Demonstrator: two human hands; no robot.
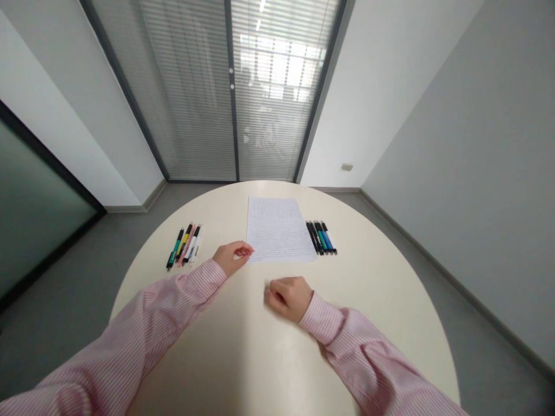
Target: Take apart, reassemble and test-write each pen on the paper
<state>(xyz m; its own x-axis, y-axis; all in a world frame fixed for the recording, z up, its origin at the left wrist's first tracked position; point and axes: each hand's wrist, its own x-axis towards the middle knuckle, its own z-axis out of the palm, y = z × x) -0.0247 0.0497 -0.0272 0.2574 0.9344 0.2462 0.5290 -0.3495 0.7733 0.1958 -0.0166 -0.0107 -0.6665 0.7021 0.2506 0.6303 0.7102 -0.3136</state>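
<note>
A lined sheet of white paper point(280, 228) lies flat toward the far side of the round table. My left hand point(233, 257) is at its near left corner, thumb and fingers pinched together at the paper's edge. Closer to me, just below the sheet's near edge, my right hand point(289, 297) is closed with the fingers curled in. Slight motion blur covers its knuckles, and whatever it may hold is hidden. A row of pens point(321, 237) in black, green, blue and white rests against the sheet's right side.
Another group of pens point(185, 245), green, yellow, pink, black and white, lies left of my left hand. Everything sits on a cream round table point(373, 289). Beyond its far edge stands a glass partition with blinds point(195, 115), and a white wall point(390, 75) rises at right.
</note>
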